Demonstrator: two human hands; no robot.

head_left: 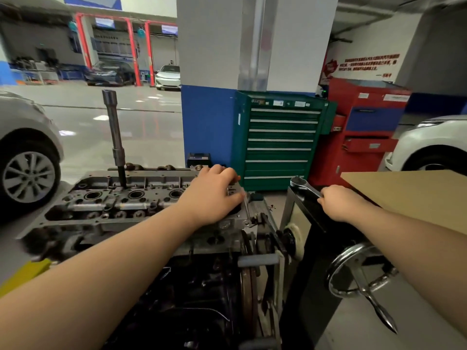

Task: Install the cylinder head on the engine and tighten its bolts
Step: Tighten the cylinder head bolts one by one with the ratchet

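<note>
Your left hand (214, 195) is lying on the right-hand end of the cylinder head (121, 200), fingers bent down over something at the far edge; can't tell if they're pinching anything. That head is already sitting on the engine (202, 294), long axis running left to right across you. Your right hand (340, 202) is off to the right, curled around the handle of a ratchet (302, 185) resting on the black engine stand (316, 248).

Here's what matters: the long socket extension (115, 137) stands upright in a bolt hole toward the head's left end, well apart from the ratchet. So I'd guess the ratchet has to travel left, over your left arm, to reach it.

Around you: green tool cabinet (280, 140), red cabinet (366, 127), the stand's handwheel (358, 271).
</note>
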